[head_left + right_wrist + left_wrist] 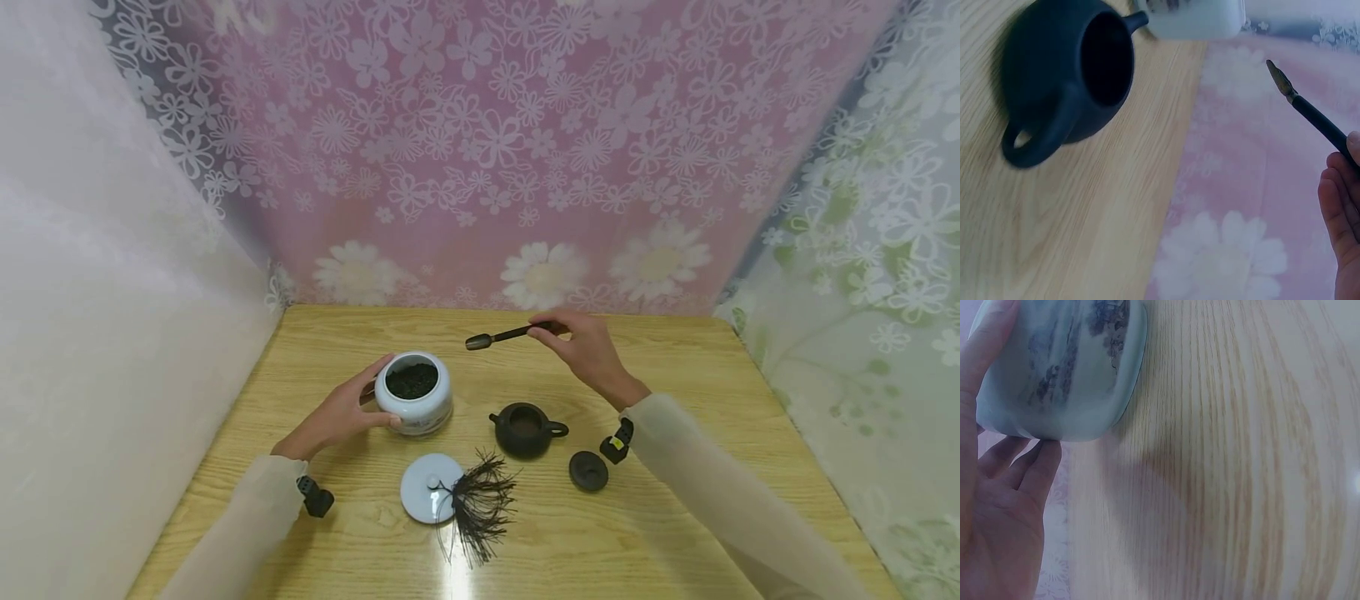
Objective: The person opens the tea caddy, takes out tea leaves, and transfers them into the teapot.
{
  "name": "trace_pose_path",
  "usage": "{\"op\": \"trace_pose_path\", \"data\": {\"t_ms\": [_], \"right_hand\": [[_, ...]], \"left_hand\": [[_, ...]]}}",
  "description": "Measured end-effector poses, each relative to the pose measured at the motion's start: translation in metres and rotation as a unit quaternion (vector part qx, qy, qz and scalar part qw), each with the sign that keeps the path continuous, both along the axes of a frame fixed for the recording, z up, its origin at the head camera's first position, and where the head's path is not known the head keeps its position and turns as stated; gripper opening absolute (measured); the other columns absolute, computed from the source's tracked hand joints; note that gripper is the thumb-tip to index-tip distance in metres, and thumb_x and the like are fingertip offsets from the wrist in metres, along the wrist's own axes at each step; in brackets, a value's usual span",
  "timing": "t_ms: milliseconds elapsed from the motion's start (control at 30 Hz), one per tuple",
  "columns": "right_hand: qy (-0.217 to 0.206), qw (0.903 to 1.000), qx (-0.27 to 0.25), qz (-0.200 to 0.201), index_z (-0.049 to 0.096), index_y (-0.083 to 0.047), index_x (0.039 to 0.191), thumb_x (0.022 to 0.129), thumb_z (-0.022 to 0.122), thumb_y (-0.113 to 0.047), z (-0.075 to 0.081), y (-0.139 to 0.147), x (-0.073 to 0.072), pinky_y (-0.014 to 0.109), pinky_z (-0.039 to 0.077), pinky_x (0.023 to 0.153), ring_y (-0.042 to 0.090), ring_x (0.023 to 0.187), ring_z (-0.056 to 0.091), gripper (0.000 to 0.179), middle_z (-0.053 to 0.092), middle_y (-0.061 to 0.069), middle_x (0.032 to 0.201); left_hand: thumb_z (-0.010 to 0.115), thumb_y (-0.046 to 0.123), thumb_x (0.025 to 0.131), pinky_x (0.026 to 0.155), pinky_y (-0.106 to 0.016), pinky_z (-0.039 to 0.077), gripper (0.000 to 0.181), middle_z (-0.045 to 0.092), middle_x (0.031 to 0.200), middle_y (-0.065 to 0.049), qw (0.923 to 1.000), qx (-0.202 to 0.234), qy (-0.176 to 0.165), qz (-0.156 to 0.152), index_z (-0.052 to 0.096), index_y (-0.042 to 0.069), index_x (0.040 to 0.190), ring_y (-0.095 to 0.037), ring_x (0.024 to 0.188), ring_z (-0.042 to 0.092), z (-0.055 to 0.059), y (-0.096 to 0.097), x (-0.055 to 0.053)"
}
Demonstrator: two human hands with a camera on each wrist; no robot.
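My left hand [337, 418] holds a white porcelain tea jar [422, 413] from its left side, thumb at the front and fingers behind. Dark tea leaves [412, 381] lie inside its uncovered mouth. The left wrist view shows a dark printed pattern on the jar [1066, 375]. Between thumb and fingers, my right hand [588, 352] pinches the dark handle of a tea scoop [510, 333], raised above the far part of the table. The scoop's bowl points left, and I cannot tell whether it carries leaves. Nearer to me stands a dark teapot [522, 443] with its top uncovered.
The teapot's dark lid [588, 472] lies to its right, near my right wrist. In front of the jar rests its white lid [417, 493], with a dark, stringy tassel [480, 510] spread over its right edge. Flowered curtains [510, 150] enclose the wooden table [360, 533].
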State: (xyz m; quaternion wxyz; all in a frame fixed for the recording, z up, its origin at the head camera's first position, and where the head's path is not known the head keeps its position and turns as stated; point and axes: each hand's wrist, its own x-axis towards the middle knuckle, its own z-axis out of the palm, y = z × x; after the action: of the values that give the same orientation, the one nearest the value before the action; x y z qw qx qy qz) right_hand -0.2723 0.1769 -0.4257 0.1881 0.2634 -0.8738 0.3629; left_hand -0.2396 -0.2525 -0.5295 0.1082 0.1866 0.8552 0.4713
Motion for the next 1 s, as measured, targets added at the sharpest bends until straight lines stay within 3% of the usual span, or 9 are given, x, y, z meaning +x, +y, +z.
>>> {"op": "trace_pose_path", "data": {"t_ms": [200,333,567,800,1000], "right_hand": [[0.004,0.9981,0.023,0.057,0.083,-0.012,0.119,0.1,0.082,-0.017,0.007,-0.034,0.002,0.047,0.066,0.077,0.018,0.091,0.078,0.02,0.082,0.003,0.105],[-0.006,0.9948,0.053,0.087,0.082,-0.013,0.121,0.102,0.08,-0.02,0.008,-0.056,0.005,0.041,0.067,0.083,0.015,0.095,0.077,0.021,0.081,0.002,0.112],[0.024,0.9871,0.109,0.114,0.081,-0.009,0.121,0.102,0.079,-0.021,0.01,-0.081,0.008,0.035,0.068,0.086,0.016,0.096,0.078,0.022,0.082,0.005,0.114],[0.074,0.9666,0.193,0.152,0.08,-0.01,0.123,0.105,0.076,-0.021,0.012,-0.097,0.009,0.034,0.067,0.09,0.019,0.108,0.076,0.021,0.079,0.004,0.118],[0.05,0.952,0.234,0.191,0.079,-0.012,0.123,0.108,0.072,-0.019,0.005,-0.108,0.009,0.031,0.065,0.088,0.018,0.106,0.073,0.019,0.077,0.003,0.118]], "left_hand": [[0.093,0.044,0.087,0.128,-0.061,0.041,0.118,0.027,0.181,-0.01,1.0,0.004,-0.004,0.001,0.019,0.025,0.177,-0.041,0.161,0.039,0.003,0.002,0.002],[0.093,0.045,0.087,0.129,-0.06,0.041,0.118,0.027,0.181,-0.01,1.0,0.002,-0.004,0.004,0.019,0.024,0.177,-0.041,0.162,0.038,0.005,0.003,0.002],[0.091,0.048,0.089,0.129,-0.062,0.04,0.117,0.024,0.182,-0.01,1.0,-0.004,-0.005,-0.001,0.017,0.031,0.177,-0.042,0.162,0.037,0.004,0.002,0.001],[0.091,0.047,0.089,0.129,-0.062,0.04,0.117,0.024,0.182,-0.01,1.0,-0.005,-0.007,0.001,0.018,0.028,0.177,-0.042,0.162,0.037,0.004,0.0,0.001],[0.092,0.045,0.088,0.129,-0.061,0.04,0.117,0.026,0.181,-0.009,0.9999,0.003,-0.013,0.001,0.018,0.027,0.177,-0.041,0.162,0.037,0.005,0.001,0.002]]}}
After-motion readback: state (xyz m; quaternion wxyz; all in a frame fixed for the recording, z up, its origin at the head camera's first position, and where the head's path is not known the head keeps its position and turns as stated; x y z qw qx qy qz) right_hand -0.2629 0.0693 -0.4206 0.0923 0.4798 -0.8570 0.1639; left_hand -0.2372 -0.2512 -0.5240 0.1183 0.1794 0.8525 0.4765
